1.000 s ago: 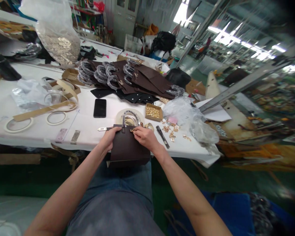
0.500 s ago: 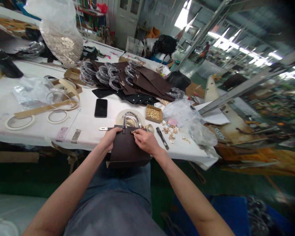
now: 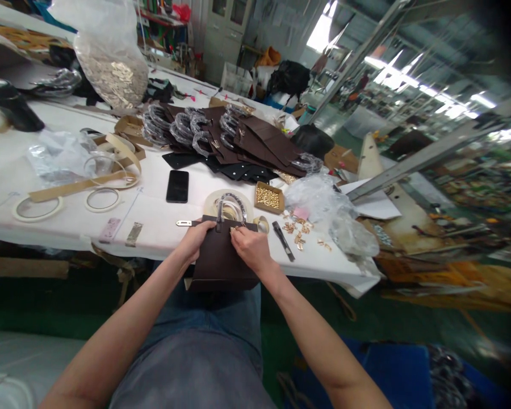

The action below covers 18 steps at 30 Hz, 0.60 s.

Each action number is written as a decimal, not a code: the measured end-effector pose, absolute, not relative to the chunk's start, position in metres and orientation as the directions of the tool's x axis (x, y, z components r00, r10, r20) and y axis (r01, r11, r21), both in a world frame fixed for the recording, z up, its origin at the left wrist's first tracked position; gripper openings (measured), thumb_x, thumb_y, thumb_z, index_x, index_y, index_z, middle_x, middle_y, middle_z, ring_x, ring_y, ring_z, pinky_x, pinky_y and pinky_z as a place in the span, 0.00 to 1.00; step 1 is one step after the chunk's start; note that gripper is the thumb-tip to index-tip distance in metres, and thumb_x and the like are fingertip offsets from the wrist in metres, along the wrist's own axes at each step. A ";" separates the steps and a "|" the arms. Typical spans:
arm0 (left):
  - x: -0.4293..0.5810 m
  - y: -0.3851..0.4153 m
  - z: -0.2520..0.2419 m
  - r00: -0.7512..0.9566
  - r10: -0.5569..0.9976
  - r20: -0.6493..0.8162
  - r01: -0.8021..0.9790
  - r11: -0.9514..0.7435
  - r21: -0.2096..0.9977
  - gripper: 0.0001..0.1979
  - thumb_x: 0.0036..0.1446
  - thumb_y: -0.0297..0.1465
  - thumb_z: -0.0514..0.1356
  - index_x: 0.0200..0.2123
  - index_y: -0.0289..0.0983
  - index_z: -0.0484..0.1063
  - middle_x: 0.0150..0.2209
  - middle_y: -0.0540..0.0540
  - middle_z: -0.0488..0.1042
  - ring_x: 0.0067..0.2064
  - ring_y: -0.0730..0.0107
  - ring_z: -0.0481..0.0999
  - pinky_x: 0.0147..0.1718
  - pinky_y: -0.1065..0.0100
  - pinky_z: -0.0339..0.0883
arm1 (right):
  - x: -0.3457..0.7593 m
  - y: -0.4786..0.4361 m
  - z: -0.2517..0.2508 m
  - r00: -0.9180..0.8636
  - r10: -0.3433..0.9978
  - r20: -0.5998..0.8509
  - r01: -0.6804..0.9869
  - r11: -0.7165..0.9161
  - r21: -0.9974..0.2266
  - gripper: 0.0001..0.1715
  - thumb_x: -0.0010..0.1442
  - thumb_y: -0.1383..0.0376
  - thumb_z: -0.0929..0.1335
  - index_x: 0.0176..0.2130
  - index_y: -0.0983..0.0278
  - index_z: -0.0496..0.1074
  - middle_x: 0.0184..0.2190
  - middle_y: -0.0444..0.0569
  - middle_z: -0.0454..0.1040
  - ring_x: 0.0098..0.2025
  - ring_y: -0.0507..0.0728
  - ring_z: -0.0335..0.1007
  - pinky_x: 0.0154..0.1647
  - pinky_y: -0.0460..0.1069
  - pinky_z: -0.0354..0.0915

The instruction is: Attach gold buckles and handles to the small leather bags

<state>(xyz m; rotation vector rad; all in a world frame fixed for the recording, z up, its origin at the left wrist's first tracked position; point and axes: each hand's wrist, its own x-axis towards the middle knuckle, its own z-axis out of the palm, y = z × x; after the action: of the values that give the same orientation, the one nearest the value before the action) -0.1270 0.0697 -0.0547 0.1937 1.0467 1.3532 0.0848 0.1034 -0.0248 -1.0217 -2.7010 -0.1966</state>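
Working at the near edge of the counter [image 3: 68,238], both hands on a dark brown bag [image 3: 221,264]. Bag sits with its top edge on the counter and its lower part out past the edge, above the person's jeans [image 3: 206,312]; whether it touches them, cannot tell. Left hand [image 3: 191,241] clamped on the bag's top edge at the left, fingers curled over, thumb hidden. Right hand [image 3: 247,247] sits at the top edge too, thumb and fingers pinched together on a small gold fitting [image 3: 237,227], which is mostly hidden. Hands close, nearly touching, with the dark handle [image 3: 229,205] rising between them. A flat strap with a metal tip [image 3: 187,223] sticks out left from the bag, just past the left hand.

Just beyond the right hand: black-handled tool [image 3: 283,240], loose gold fittings [image 3: 297,230], and a tray of gold studs [image 3: 267,197]. A crumpled plastic bag [image 3: 319,196] lies beside them. Phone [image 3: 177,186] lies face up ahead of the left hand. Farther along the counter, a pile of brown bags [image 3: 255,142] with plastic-wrapped handles. Tape rolls [image 3: 37,208] lie at left, and a clear sack of gold pieces [image 3: 111,74] stands at the far left.
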 end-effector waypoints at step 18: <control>-0.125 0.065 -0.046 -0.132 0.918 -0.373 -0.587 0.231 0.776 0.13 0.49 0.34 0.76 0.38 0.36 0.82 0.33 0.40 0.85 0.31 0.57 0.83 0.32 0.63 0.76 | 0.084 0.098 -0.033 -0.687 0.657 0.310 0.697 0.717 0.023 0.20 0.84 0.65 0.64 0.40 0.63 0.79 0.38 0.53 0.83 0.36 0.57 0.77 0.35 0.53 0.54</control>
<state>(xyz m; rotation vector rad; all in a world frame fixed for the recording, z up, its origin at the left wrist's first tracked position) -0.1254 0.0651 -0.0465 0.4098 1.0569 1.3570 0.0836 0.0978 -0.0334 -1.0671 -2.6438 -0.2001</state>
